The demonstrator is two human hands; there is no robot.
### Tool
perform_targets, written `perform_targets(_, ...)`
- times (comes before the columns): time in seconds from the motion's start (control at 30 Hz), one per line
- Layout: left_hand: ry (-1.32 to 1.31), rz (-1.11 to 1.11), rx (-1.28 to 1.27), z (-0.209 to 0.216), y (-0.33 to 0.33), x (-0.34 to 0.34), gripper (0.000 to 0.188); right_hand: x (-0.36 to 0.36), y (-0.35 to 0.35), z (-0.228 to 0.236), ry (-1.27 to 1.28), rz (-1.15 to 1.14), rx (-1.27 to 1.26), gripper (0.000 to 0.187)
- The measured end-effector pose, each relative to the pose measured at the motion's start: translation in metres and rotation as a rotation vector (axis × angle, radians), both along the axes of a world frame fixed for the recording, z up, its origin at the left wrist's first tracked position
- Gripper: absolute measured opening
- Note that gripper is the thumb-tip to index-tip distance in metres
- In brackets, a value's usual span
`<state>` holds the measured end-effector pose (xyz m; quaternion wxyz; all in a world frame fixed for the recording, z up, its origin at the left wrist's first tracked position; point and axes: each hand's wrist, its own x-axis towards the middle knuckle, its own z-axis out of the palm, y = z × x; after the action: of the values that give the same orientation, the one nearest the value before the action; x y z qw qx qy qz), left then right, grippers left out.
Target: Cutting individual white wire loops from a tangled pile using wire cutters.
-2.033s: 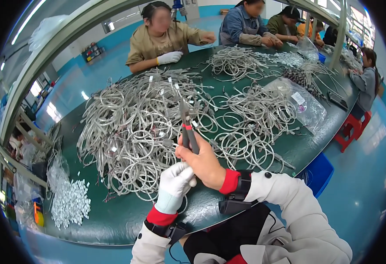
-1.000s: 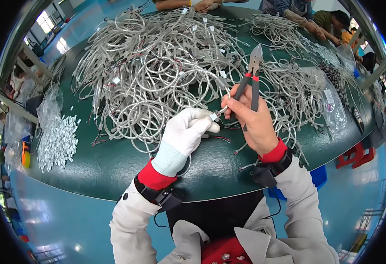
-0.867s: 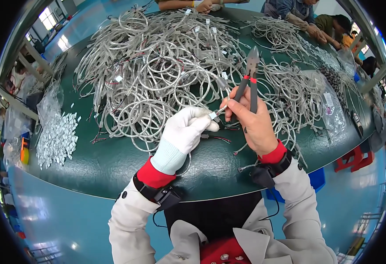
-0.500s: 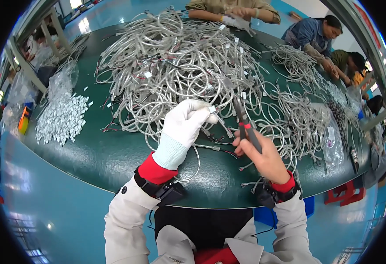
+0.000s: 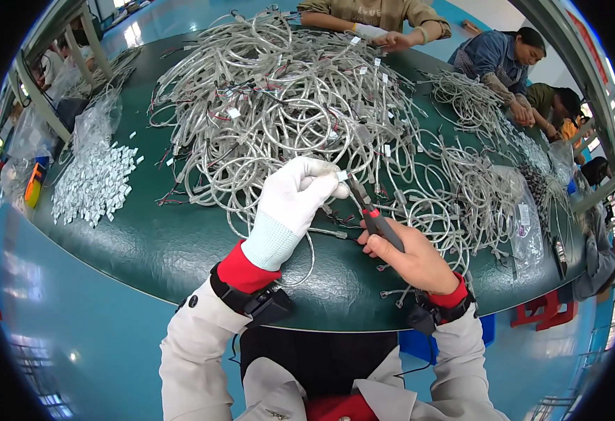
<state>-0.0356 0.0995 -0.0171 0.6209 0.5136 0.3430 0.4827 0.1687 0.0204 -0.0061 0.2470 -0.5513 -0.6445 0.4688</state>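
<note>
Left hand (image 5: 292, 196) pinches the tag (image 5: 342, 175), probably light, best held edgewise; right hand (image 5: 417, 258) wraps the cutters (image 5: 370, 212), jaws beside the tag.

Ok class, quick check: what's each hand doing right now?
Left hand: closed, fingertips pinching at a small white tag.
Right hand: closed around dark-handled cutters.

A table (image 5: 181, 252) with a shiny dark green top is covered across its middle by a large heap of grey cables (image 5: 251, 123). At the left, small white tags (image 5: 97, 188) are piled beside a clear plastic bag (image 5: 97, 126). At the right, smaller cable piles (image 5: 472, 200) are spread near another clear bag (image 5: 530, 238).
</note>
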Motion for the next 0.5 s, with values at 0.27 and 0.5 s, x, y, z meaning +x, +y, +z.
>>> perform_targets(0.27, -0.001, -0.045, -0.046, 0.0048, -0.0034, -0.0006, 0.021, 0.0002, 0.0004, -0.0006, 0.002, -0.003, -0.034, 0.037)
perform_targets(0.5, 0.001, -0.059, -0.088, 0.0067, -0.0018, -0.0031, 0.022, -0.002, 0.0016, 0.0027, 0.004, -0.012, -0.046, 0.037)
